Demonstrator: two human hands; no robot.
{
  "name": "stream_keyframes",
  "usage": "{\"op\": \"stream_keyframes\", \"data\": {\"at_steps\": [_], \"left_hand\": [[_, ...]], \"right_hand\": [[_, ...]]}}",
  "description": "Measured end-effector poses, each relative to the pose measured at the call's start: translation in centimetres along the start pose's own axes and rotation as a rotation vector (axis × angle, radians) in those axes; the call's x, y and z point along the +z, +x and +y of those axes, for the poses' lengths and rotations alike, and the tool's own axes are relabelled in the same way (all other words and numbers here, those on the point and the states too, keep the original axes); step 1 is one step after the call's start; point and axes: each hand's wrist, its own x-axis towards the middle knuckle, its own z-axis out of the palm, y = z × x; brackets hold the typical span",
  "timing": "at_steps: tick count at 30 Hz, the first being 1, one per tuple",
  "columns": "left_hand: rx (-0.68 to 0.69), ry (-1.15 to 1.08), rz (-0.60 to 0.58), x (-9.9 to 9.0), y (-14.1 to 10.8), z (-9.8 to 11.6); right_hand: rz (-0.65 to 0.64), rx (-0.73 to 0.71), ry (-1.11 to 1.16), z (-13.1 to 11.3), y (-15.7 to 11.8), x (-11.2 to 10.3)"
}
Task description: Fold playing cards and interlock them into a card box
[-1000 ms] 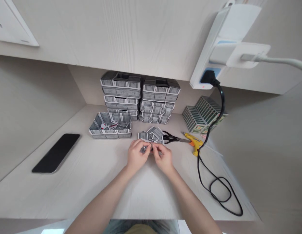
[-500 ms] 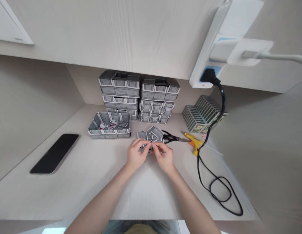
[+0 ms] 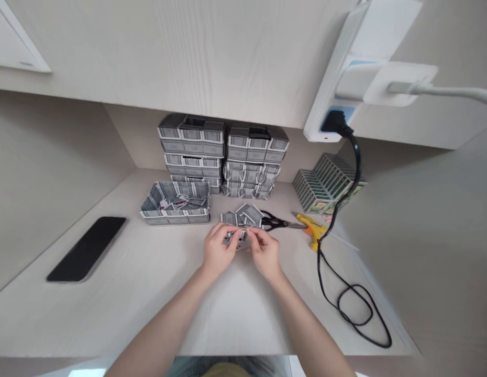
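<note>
My left hand (image 3: 219,247) and my right hand (image 3: 266,254) meet over the middle of the desk, thumbs and fingertips pinched on a small playing card piece (image 3: 242,242). Its pale face with dark marks shows between them, though the fingers cover part of it. Just beyond my fingers lies a loose pile of grey-backed cut or folded cards (image 3: 249,213). Black-handled scissors (image 3: 270,222) touch or lie close to the pile's right side. Farther right rests a yellow glue gun (image 3: 314,228).
An open box made of cards (image 3: 175,217) holds loose card pieces on the left. Stacked card boxes (image 3: 257,149) stand at the back, beside a green-striped card structure (image 3: 325,183). A phone (image 3: 88,247) lies left. A black cable (image 3: 359,157) hangs from the power strip (image 3: 333,84) and loops at right.
My fingertips have shifted slightly on the card piece, and more of its pale face shows between my hands. Everything else on the desk stays in place.
</note>
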Motion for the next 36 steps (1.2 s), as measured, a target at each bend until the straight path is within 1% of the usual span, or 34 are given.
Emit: {"op": "stream_keyframes", "data": {"at_steps": [2, 7, 9, 17, 23, 27, 31, 33, 36], "left_hand": [[-0.011, -0.01, -0.004, 0.0, 0.1, -0.1], [-0.019, -0.069, -0.075, 0.1, 0.2, -0.1], [-0.022, -0.079, -0.085, 0.1, 0.1, 0.0], [0.008, 0.013, -0.078, 0.3, -0.4, -0.1], [-0.078, -0.045, -0.039, 0.8, -0.3, 0.0], [-0.113, -0.063, -0.045, 1.0, -0.3, -0.3], [-0.144, -0.079, -0.055, 1.0, -0.3, -0.5], [-0.16, -0.101, -0.073, 1.1, -0.3, -0.5], [-0.161, -0.129, -0.107, 1.3, -0.3, -0.4]], "right_hand": [[-0.017, 0.007, 0.025, 0.1, 0.0, -0.1], [-0.075, -0.006, 0.068, 0.0, -0.1, -0.1], [-0.082, -0.016, 0.075, -0.1, -0.2, 0.0], [-0.097, -0.139, -0.027, -0.7, -0.3, -0.2], [-0.049, -0.132, -0.042, 0.4, 0.0, 0.1], [-0.022, -0.224, -0.158, 0.9, 0.3, 0.1], [-0.011, -0.338, -0.381, 0.7, 0.3, -0.1], [-0.009, -0.356, -0.485, 0.6, 0.3, -0.2], [0.005, -0.33, -0.562, 0.6, 0.1, -0.1]]}}
